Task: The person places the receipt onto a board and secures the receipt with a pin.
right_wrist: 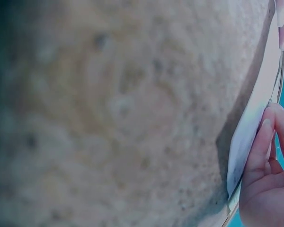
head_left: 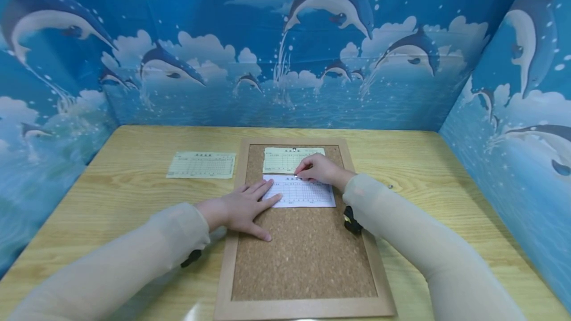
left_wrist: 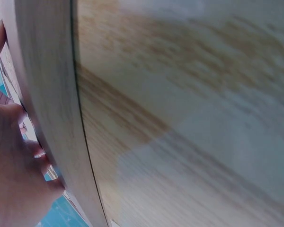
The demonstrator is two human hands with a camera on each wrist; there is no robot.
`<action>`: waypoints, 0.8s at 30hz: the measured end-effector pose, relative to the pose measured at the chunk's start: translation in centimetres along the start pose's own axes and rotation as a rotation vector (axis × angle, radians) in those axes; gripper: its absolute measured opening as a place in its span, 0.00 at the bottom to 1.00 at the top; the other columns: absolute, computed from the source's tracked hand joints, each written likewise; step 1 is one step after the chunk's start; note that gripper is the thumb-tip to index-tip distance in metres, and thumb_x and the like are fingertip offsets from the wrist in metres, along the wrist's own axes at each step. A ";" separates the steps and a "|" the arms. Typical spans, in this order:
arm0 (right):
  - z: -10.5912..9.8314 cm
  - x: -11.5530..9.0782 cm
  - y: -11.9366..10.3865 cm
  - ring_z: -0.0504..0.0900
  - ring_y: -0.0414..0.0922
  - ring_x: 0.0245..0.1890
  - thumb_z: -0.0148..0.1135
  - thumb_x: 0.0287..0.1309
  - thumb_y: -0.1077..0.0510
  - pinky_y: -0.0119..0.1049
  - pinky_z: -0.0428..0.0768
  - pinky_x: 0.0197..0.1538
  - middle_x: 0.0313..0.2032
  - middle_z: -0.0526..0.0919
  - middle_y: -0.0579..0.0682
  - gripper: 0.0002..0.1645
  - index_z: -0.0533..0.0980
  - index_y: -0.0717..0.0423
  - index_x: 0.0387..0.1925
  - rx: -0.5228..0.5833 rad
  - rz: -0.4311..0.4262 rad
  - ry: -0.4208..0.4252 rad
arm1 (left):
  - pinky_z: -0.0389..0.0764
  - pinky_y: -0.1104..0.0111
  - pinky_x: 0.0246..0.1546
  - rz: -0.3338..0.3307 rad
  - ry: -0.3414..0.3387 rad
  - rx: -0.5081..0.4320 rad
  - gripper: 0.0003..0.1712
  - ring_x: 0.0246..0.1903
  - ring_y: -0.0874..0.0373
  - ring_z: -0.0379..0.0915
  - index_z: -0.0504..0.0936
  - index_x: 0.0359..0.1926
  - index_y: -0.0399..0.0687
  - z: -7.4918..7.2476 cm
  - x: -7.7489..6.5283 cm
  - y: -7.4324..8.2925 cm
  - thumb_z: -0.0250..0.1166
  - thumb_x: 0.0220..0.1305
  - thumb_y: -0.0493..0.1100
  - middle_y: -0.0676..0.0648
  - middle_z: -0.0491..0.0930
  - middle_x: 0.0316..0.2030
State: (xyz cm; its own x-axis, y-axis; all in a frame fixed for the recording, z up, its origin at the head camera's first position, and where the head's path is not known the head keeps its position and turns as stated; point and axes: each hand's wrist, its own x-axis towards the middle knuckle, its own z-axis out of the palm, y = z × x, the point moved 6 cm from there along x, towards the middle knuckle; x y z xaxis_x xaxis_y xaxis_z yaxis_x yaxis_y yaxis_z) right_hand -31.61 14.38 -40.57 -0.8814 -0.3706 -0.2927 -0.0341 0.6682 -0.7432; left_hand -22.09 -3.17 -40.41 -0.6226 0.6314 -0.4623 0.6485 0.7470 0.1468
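Observation:
A white printed form lies on the framed cork board, just below a pale green form fixed at its top edge by a thumbtack. My left hand is spread flat over the board's left frame, its fingertips pressing the white form's left side. With thumb and forefinger my right hand pinches a small shiny thumbtack at the white form's top edge. The right wrist view shows the white form with its near edge raised off the cork, beside the right fingers.
A second pale green form lies on the wooden table left of the board. A small metal tack sits to the right, near the right sleeve. Dolphin-printed cloth walls the back and sides.

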 end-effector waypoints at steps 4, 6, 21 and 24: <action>0.0 -0.1 -0.1 0.74 0.42 0.24 0.61 0.59 0.60 0.33 0.74 0.29 0.27 0.80 0.50 0.06 0.83 0.56 0.34 -0.006 0.012 0.001 | 0.40 0.52 0.66 -0.002 -0.002 0.001 0.59 0.70 0.51 0.21 0.39 0.73 0.65 -0.1 0.0 0.0 0.49 0.45 0.82 0.46 0.26 0.72; 0.0 -0.2 -0.1 0.74 0.42 0.24 0.61 0.59 0.60 0.33 0.75 0.30 0.27 0.80 0.50 0.06 0.83 0.55 0.35 -0.006 0.021 0.000 | 0.40 0.51 0.66 -0.002 -0.003 0.001 0.59 0.70 0.51 0.21 0.39 0.73 0.65 -0.1 0.0 0.0 0.49 0.45 0.82 0.46 0.26 0.72; 0.0 -0.4 -0.4 0.75 0.42 0.25 0.61 0.60 0.60 0.33 0.75 0.30 0.29 0.80 0.50 0.06 0.83 0.55 0.35 -0.019 0.031 0.006 | 0.41 0.51 0.66 0.007 0.008 -0.008 0.60 0.70 0.51 0.23 0.40 0.73 0.65 0.0 -0.1 0.0 0.48 0.44 0.83 0.46 0.27 0.72; 0.0 -0.4 -0.5 0.75 0.42 0.24 0.61 0.60 0.60 0.33 0.75 0.30 0.28 0.80 0.50 0.06 0.83 0.55 0.35 -0.025 0.032 0.007 | 0.41 0.51 0.66 0.004 0.005 -0.012 0.60 0.70 0.51 0.23 0.40 0.73 0.65 0.0 -0.1 -0.1 0.48 0.44 0.83 0.46 0.27 0.72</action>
State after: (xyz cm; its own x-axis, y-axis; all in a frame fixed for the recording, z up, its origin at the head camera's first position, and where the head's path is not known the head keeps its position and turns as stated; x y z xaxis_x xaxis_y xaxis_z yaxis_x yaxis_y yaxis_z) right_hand -31.23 14.17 -40.06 -0.8856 -0.3440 -0.3119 -0.0175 0.6958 -0.7180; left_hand -22.07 -3.31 -40.36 -0.6217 0.6356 -0.4577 0.6460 0.7465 0.1594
